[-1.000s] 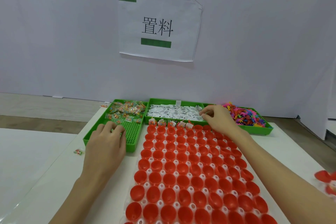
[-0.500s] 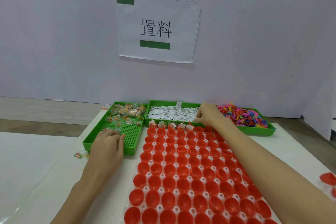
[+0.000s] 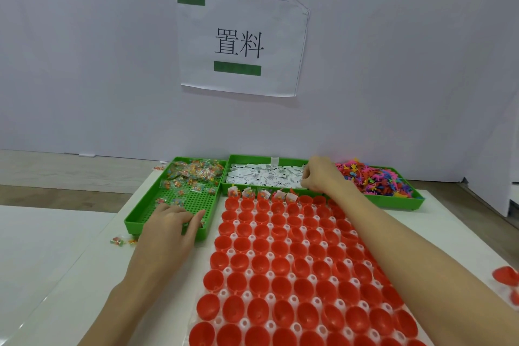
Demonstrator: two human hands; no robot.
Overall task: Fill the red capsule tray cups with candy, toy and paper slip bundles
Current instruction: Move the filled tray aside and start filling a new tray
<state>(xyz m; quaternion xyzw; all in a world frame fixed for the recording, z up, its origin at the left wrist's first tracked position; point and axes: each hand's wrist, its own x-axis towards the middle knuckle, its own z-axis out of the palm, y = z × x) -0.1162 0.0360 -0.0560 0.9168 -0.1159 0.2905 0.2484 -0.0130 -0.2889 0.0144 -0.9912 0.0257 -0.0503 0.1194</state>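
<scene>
The red capsule tray point(image 3: 262, 260) lies in front of me, and several cups in its far row hold bundles point(image 3: 262, 194). Behind it stand three green trays: candy packets point(image 3: 193, 173) on the left, paper slips point(image 3: 261, 175) in the middle, coloured toys point(image 3: 373, 177) on the right. My left hand point(image 3: 168, 229) lies over the near end of the candy tray point(image 3: 134, 213), fingers stretched onto its grid beside a few packets. My right hand point(image 3: 320, 177) reaches across the red tray, its curled fingers pinching at the slips at the right end of the middle tray.
A loose candy packet point(image 3: 120, 241) lies on the white table left of the candy tray. Spare red capsule halves point(image 3: 505, 275) sit at the right edge. A paper sign point(image 3: 241, 42) hangs on the white wall behind the trays.
My right hand shifted a little left from the tray border onto the slips. My left hand stayed at the near end of the candy tray, and its thumb spread out to the right.
</scene>
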